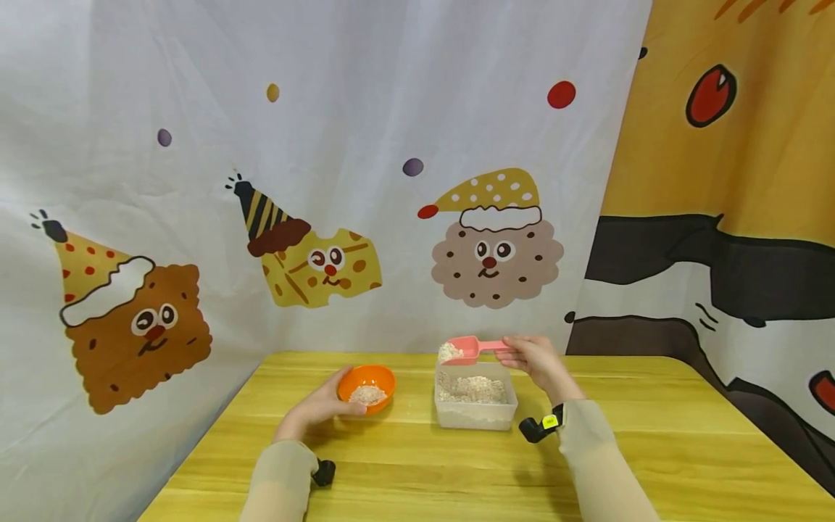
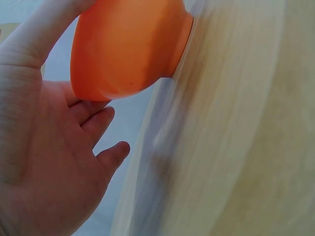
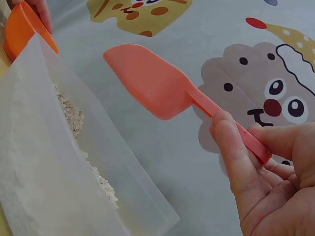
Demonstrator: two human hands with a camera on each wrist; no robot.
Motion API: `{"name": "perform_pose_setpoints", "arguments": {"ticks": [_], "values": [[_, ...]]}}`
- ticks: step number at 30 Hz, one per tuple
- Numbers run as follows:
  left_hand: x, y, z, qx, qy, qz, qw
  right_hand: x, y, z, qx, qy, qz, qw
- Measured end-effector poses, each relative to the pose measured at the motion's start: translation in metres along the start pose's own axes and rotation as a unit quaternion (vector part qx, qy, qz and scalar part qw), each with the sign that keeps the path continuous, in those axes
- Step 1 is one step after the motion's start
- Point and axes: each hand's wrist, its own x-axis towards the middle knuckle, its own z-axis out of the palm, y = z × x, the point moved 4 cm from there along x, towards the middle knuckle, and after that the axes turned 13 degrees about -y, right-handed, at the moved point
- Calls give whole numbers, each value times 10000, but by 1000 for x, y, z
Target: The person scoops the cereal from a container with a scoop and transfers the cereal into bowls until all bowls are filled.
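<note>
My left hand point(image 1: 320, 404) grips an orange bowl point(image 1: 375, 374) that stands upright on the table, thumb along the near rim and fingers round the far side. Pale flakes that look like oats point(image 1: 367, 395) lie in its bottom. With thumb and fingers, my right hand point(image 1: 538, 361) pinches the handle of a pink scoop point(image 3: 147, 81). The scoop is level above the back of a translucent box point(image 1: 475, 417) and carries a heap of flakes point(image 1: 450, 352). More flakes point(image 1: 479, 389) cover the inside of the box. In the right wrist view only the scoop's underside shows.
Box and bowl stand side by side on a wood-grain table point(image 1: 417, 471), a short gap between them. Behind the table hangs a white curtain point(image 1: 352, 87) with cartoon biscuits and cheese. Each wrist wears a small black camera point(image 1: 538, 429).
</note>
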Motion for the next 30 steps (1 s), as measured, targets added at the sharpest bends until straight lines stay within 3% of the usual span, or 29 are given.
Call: {"name": "perform_pose_setpoints", "arguments": {"ticks": [30], "values": [[1, -3, 1, -254, 13, 9, 9997, 18, 8, 30, 176, -398, -128, 9990]]}}
